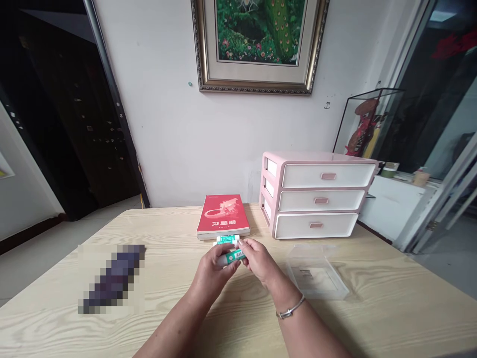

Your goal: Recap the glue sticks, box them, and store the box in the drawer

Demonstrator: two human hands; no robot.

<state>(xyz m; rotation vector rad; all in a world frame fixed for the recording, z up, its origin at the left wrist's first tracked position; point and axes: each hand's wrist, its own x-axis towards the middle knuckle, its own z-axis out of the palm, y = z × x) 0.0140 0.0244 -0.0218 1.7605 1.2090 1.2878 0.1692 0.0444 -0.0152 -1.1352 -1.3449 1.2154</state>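
Low over the middle of the table, my left hand (210, 271) grips a white and green tube, which looks like a glue stick (234, 256), lying sideways between thumb and fingers. The fingers of my right hand (259, 261) are closed at its right end; what they pinch there is partly hidden. Just behind my hands, a second similar glue stick (227, 239) lies in front of a red book (223, 214). Part of another white piece shows under it, mostly covered by my left hand.
A clear plastic box (337, 286) lies right of my right forearm. Behind it stands a pink and white three-drawer cabinet (316, 201), drawers closed. At the left of the table (164, 298) is a dark pixelated object (114, 278). The wall rises behind the table.
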